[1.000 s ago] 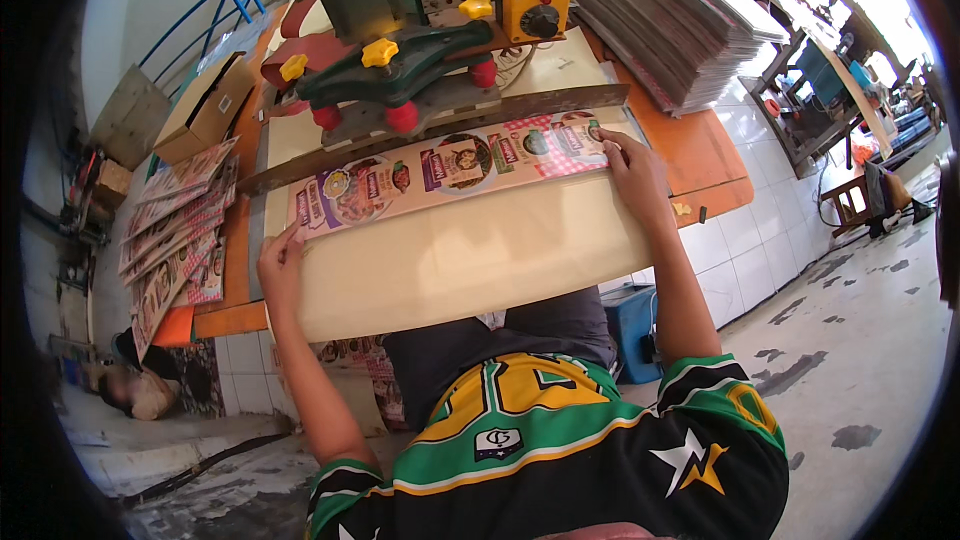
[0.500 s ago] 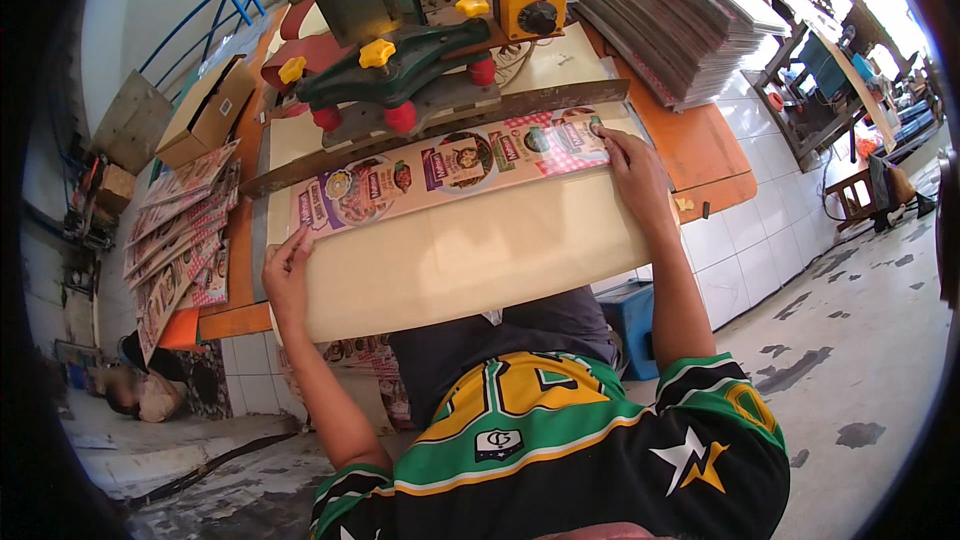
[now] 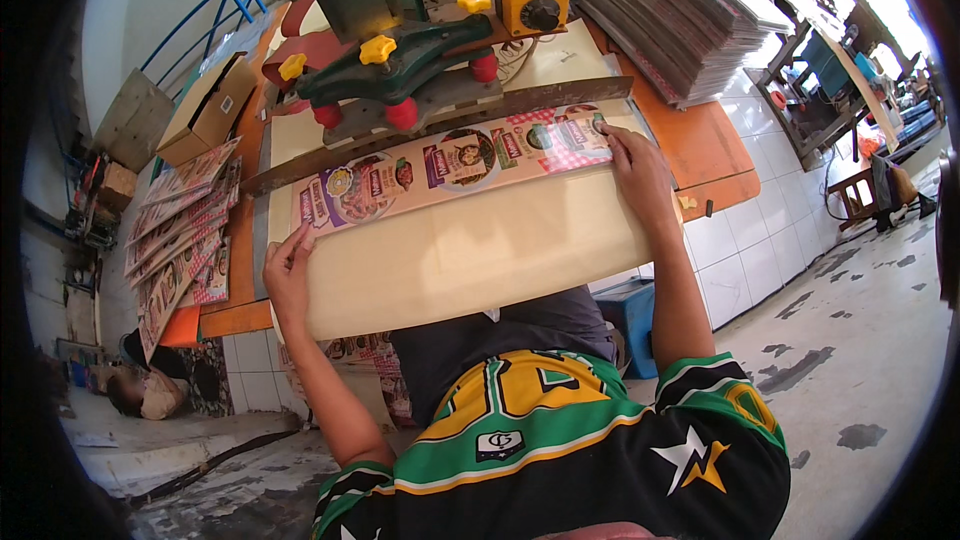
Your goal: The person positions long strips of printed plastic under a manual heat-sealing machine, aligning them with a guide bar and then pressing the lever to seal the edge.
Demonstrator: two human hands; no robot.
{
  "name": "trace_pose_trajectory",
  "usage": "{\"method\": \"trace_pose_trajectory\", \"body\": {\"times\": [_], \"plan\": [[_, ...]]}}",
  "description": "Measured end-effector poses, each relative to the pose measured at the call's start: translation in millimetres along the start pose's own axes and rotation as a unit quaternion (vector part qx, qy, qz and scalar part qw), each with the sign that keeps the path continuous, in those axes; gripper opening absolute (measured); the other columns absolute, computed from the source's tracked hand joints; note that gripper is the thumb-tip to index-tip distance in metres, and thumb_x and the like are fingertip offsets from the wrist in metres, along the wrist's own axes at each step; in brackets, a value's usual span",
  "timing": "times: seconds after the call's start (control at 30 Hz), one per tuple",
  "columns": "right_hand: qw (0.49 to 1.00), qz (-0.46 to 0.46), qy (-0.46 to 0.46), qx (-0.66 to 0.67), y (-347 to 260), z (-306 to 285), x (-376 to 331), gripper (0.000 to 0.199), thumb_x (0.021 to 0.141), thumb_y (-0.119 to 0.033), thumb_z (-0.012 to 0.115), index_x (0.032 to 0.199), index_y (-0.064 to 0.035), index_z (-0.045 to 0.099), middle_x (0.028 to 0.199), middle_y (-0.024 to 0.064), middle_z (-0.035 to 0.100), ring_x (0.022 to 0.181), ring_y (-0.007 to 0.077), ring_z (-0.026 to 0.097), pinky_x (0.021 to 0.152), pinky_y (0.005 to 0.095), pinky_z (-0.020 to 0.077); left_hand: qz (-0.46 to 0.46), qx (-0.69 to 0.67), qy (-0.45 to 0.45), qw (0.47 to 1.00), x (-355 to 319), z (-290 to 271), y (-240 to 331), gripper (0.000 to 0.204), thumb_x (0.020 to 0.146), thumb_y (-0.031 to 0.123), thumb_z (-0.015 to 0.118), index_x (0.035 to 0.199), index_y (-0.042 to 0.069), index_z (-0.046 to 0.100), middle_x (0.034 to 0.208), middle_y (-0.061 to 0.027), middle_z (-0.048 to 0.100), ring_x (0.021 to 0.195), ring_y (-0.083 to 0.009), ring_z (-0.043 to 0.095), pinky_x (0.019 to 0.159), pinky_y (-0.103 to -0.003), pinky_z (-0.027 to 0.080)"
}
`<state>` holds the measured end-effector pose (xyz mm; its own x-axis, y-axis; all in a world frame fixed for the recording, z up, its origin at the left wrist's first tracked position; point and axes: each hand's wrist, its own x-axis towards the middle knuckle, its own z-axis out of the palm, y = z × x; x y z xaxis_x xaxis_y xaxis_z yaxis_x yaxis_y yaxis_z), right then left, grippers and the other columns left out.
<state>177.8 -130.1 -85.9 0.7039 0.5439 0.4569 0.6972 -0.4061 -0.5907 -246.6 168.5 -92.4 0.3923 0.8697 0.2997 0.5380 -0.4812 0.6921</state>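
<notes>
A long printed plastic strip [image 3: 400,180] with food pictures lies flat on a cream sheet [image 3: 470,260], running along a metal bar [image 3: 440,130]. My left hand [image 3: 288,268] is closed at the strip's near left corner, thumb and fingertips pressed together on its edge. At the far right end, my right hand [image 3: 640,172] holds the strip's edge, its fingers bent over it. Above the bar stands a press with a dark green clamp frame [image 3: 400,65], yellow star knobs [image 3: 377,49] and red feet [image 3: 402,114].
At the left lies a pile of printed strips [image 3: 185,230] beside an open cardboard box [image 3: 205,110]. A tall stack of flat sheets [image 3: 670,25] stands at the back right, near a yellow control box [image 3: 532,0]. A blue bin [image 3: 630,325] sits below the orange table [image 3: 705,155].
Hardly anything differs. My right hand has shifted very slightly to the right; the strip and my left hand stay in nearly the same place.
</notes>
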Motion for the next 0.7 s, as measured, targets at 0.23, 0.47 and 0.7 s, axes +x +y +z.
{"method": "trace_pose_trajectory", "body": {"times": [0.23, 0.47, 0.7], "plan": [[1.0, 0.002, -0.007, -0.015, 2.9, 0.8, 0.4, 0.026, 0.098, -0.021, 0.057, 0.116, -0.0099, 0.072, 0.107, 0.0141, 0.072, 0.1, 0.0348, 0.065, 0.088, 0.0426, 0.049, -0.001, 0.007, -0.001, 1.0, 0.2, 0.1, 0.8, 0.032, 0.094, 0.026, 0.071, 0.123, 0.012, 0.073, 0.08, -0.0019, 0.044, 0.068, -0.0116, 0.044, 0.064, -0.026, 0.041], [1.0, -0.005, 0.001, -0.013, 4.0, 1.9, 0.1, 0.026, 0.098, -0.022, 0.057, 0.116, -0.0105, 0.072, 0.106, 0.014, 0.072, 0.099, 0.035, 0.065, 0.087, 0.0428, 0.0488, 0.0, 0.008, 0.007, 1.0, -0.1, 0.5, 3.9, 0.031, 0.093, 0.026, 0.072, 0.122, 0.013, 0.074, 0.078, -0.0022, 0.044, 0.068, -0.0118, 0.044, 0.064, -0.027, 0.041], [1.0, -0.006, 0.002, -0.012, 3.8, 2.3, -0.1, 0.025, 0.098, -0.022, 0.058, 0.116, -0.011, 0.072, 0.105, 0.0138, 0.072, 0.099, 0.0347, 0.065, 0.088, 0.0427, 0.0486, 0.004, 0.018, 0.003, 1.0, -0.2, -0.3, 2.6, 0.031, 0.094, 0.025, 0.071, 0.123, 0.013, 0.073, 0.078, -0.0023, 0.044, 0.068, -0.0117, 0.044, 0.064, -0.026, 0.041]]}}
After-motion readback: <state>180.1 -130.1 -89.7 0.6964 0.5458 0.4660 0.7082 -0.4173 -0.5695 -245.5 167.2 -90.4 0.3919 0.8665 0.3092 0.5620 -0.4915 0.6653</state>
